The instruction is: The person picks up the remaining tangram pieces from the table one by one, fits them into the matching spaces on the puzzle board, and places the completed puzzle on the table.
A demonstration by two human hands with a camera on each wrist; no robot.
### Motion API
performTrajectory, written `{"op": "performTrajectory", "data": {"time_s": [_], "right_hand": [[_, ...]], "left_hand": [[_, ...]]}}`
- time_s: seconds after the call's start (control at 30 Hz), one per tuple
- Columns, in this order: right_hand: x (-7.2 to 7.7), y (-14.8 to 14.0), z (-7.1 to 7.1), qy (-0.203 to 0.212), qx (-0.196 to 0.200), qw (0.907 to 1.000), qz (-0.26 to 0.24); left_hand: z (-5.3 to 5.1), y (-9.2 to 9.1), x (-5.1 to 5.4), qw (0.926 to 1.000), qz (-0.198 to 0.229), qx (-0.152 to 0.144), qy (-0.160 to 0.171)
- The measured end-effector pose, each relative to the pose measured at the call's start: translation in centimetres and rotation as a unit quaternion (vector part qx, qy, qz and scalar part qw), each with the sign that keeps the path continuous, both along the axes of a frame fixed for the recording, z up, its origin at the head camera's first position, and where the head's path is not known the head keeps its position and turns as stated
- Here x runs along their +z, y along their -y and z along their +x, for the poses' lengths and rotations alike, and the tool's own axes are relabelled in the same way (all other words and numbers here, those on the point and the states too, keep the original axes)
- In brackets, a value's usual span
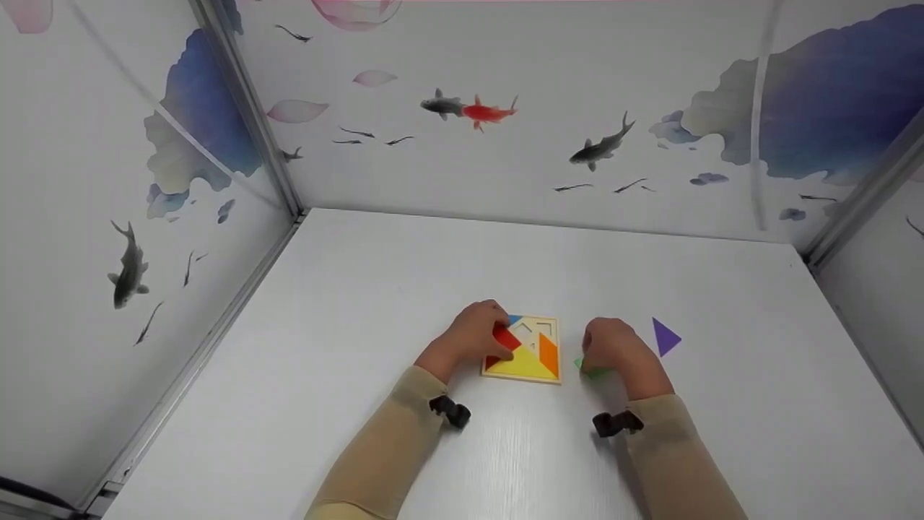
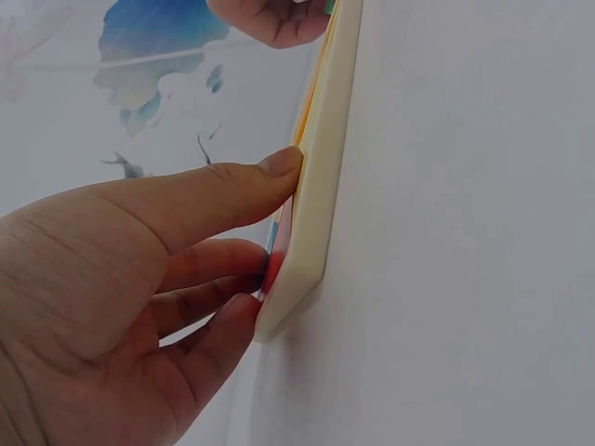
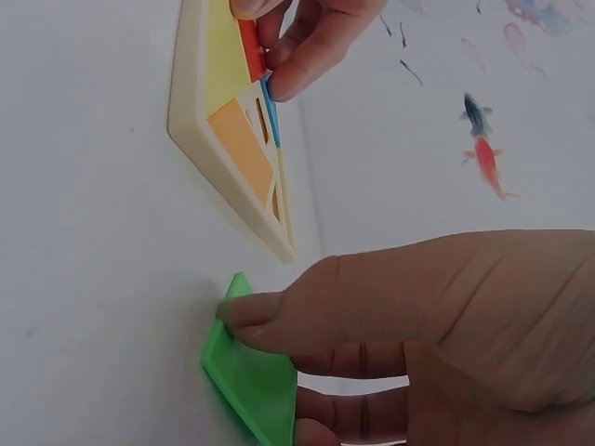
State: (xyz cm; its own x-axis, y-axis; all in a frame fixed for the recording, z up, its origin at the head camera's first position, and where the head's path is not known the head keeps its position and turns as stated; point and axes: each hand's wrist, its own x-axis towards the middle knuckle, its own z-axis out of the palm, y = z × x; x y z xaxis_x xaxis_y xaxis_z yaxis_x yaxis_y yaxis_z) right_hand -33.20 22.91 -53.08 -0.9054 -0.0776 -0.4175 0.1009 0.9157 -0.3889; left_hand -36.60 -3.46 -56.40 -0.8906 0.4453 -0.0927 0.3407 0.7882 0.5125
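A wooden tangram tray [image 1: 521, 380] lies flat with a yellow triangle [image 1: 525, 366], an orange parallelogram [image 1: 548, 355], a red piece [image 3: 252, 46] and a blue piece [image 3: 271, 113] in it. My left hand [image 1: 478, 331] holds the tray at its left side, fingers bent. Its thumb [image 2: 279, 167] lies along the near rim in the left wrist view, and the hand partly covers the red and blue pieces. To the right of the tray, my right hand [image 1: 612, 345] pinches a green tangram piece [image 3: 256, 381] just at the tabletop. Fingers hide part of its outline.
A purple triangle [image 1: 665, 337] lies on the white table [image 1: 361, 289] beyond my right hand. Small recesses [image 1: 543, 330] show bare wood in the tray's upper right. Printed panels [image 1: 505, 166] wall the table at the back and sides.
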Motion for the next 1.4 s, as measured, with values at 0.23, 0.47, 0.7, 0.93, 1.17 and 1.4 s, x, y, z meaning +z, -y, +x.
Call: {"op": "performTrajectory", "data": {"time_s": [0.23, 0.47, 0.7, 0.93, 1.17, 1.4], "right_hand": [[0.4, -0.5, -0.1, -0.024, 0.001, 0.9994, -0.023], [0.6, -1.4, -0.5, -0.023, -0.020, 0.9980, -0.056], [0.9, -2.0, -0.7, -0.021, -0.025, 0.9954, -0.090], [0.9, -2.4, -0.9, -0.028, -0.036, 0.9910, -0.126], [1.1, -3.2, -0.9, -0.037, -0.058, 0.9848, -0.159], [1.2, -3.5, -1.1, -0.051, -0.076, 0.9773, -0.191]], "left_hand": [[0.1, -0.1, 0.1, 1.0000, -0.004, 0.001, -0.005], [0.0, -0.2, 0.0, 1.0000, -0.007, 0.005, -0.001], [-0.1, -0.1, -0.1, 1.0000, 0.002, 0.001, -0.004], [0.0, 0.1, -0.2, 1.0000, -0.001, 0.003, -0.008], [0.1, 0.0, -0.1, 0.9999, 0.005, 0.011, 0.004], [0.1, 0.0, -0.1, 1.0000, 0.001, 0.008, 0.003]]}}
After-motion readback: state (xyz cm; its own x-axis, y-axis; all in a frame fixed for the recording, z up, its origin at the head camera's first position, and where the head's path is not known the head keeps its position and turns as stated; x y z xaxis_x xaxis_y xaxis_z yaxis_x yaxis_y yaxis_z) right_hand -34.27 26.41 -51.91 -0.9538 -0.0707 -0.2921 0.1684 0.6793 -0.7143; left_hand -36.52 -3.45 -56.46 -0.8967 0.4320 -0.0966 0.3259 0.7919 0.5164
